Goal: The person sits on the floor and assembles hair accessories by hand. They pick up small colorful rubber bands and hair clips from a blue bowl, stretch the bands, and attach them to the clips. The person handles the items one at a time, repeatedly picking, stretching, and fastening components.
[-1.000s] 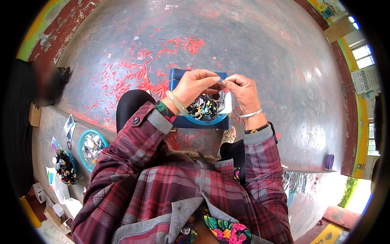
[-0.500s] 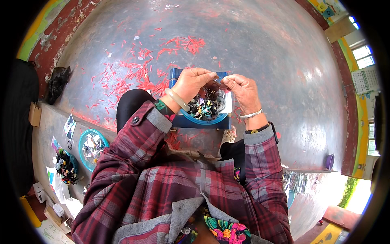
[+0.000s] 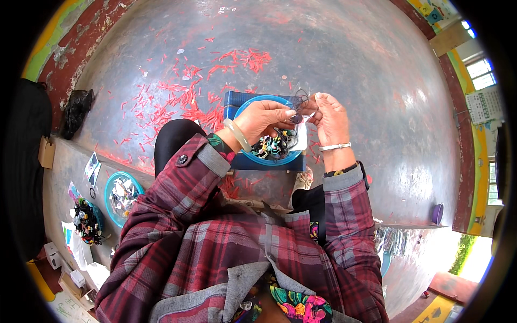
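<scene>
My left hand [image 3: 264, 117], with a pale bangle at its wrist, pinches a bunch of thin dark loops [image 3: 300, 100] that look like hair ties. Close by on the right, my right hand [image 3: 330, 118] has its thumb raised apart from the bent fingers. Those fingers reach to the loops' edge; whether they touch is unclear. Under both hands sits a blue basin [image 3: 295, 157] holding a heap of black and coloured hair ties [image 3: 273, 144]. It rests on a dark blue stool [image 3: 232, 99], with a white sheet [image 3: 301, 137] along its right side.
Red scraps [image 3: 186, 97] litter the floor beyond my left knee. A second blue-rimmed basin [image 3: 141, 188] and a container of dark hair ties [image 3: 88, 222] stand at left. A black bag [image 3: 77, 113] lies by the wall. A purple container [image 3: 437, 214] is far right.
My hands have come slightly nearer me, and the right thumb has lifted off its pinch. The dark loops now stick up between the hands, rather than hanging over the basin.
</scene>
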A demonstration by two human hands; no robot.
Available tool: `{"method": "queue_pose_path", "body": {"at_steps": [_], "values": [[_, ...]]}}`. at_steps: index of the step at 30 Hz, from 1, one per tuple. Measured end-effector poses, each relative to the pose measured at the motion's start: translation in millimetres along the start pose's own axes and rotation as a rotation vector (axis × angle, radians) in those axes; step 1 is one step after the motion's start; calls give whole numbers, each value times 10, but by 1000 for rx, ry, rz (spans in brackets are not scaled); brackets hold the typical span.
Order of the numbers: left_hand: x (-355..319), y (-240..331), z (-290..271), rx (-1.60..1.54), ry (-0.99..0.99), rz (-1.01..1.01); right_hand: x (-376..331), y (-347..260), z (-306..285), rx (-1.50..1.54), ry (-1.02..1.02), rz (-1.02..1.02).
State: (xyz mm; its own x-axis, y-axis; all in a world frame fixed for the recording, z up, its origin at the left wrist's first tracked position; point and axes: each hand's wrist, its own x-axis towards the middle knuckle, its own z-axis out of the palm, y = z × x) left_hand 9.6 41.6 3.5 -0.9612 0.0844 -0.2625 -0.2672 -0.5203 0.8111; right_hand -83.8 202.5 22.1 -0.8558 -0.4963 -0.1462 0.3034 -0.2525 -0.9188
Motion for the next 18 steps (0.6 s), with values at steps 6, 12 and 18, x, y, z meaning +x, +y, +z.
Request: {"method": "queue_pose_path", "body": {"at_steps": [6, 12, 18], "values": [[-2, -1, 3, -6, 26, 10, -18, 13, 57, -49, -23, 7], [24, -11, -55, -216, 128, 108, -10, 77, 52, -388, -214, 19], [10, 1, -45, -205, 162, 109, -9, 149, 50, -409, -266, 24]]}}
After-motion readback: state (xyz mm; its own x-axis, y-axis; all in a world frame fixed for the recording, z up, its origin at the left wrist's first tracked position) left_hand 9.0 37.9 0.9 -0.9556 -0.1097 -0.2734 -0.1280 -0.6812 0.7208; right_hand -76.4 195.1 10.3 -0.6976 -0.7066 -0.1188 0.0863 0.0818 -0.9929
